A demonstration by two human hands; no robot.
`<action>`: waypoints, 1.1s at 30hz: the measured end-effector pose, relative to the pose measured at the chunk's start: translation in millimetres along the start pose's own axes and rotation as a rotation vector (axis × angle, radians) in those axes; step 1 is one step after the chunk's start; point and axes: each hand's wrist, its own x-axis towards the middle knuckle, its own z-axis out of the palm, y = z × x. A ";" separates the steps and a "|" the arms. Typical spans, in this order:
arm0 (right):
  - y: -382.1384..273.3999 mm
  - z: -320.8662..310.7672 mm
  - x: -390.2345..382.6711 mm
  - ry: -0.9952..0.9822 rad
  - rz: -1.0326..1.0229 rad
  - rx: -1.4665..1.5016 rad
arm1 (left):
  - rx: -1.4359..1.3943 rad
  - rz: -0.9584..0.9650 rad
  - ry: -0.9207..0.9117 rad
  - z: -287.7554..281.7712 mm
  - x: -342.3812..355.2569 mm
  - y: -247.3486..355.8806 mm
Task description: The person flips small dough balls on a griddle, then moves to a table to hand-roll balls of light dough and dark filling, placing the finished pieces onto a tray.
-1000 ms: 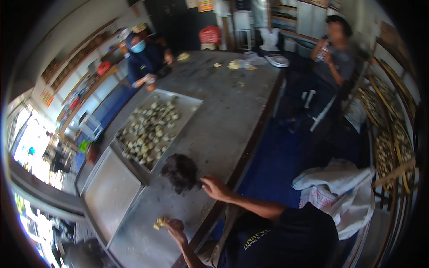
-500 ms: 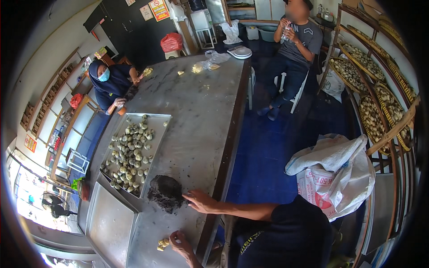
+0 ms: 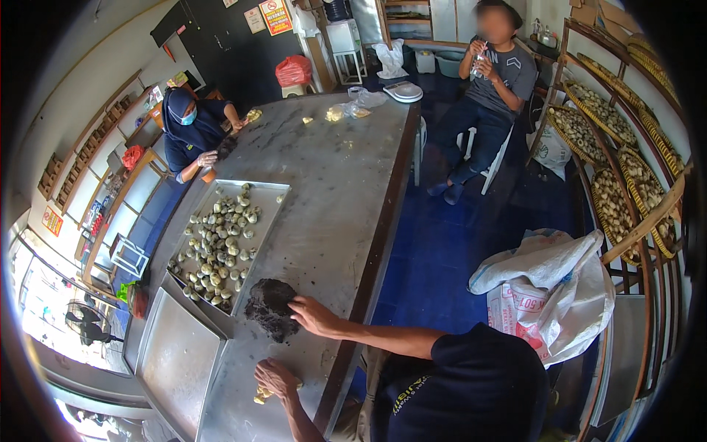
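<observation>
My left hand (image 3: 278, 381) rests on the steel table, fingers spread over some pale yellow dough pieces (image 3: 262, 395), partly hiding them. My right hand (image 3: 312, 318) reaches into the edge of a dark, crumbly heap (image 3: 266, 302), fingers slightly curled and apart. Just beyond the heap, a metal tray (image 3: 272, 208) holds several small round pieces, pale and dark. A second metal tray (image 3: 168, 368) lies to the left of my hands.
The steel table (image 3: 324, 191) bears dough scraps and a scale (image 3: 403, 91). A masked co-worker (image 3: 184, 144) works at its far left; another person (image 3: 490, 96) sits at right, drinking. Racks of round woven trays (image 3: 613, 210) line the right wall, beside white sacks (image 3: 549, 295).
My left hand has moved up and now covers the dough pieces with its fingers. My right hand stays at the dark heap. The view has shifted slightly.
</observation>
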 end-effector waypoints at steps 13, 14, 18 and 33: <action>-16.8 -27.6 46.7 -0.285 -0.272 -0.444 | -0.747 0.182 0.086 -67.9 5.1 -21.6; -16.1 -29.4 52.6 -0.319 -0.377 -0.479 | -0.859 0.044 0.259 -90.7 19.0 -1.5; 13.4 -15.2 68.5 -0.508 -0.316 -0.319 | -0.277 0.228 0.181 -27.4 23.0 -90.4; 9.2 4.3 -25.6 -0.404 -0.373 -0.855 | -0.978 -0.035 0.250 53.4 -72.2 -167.3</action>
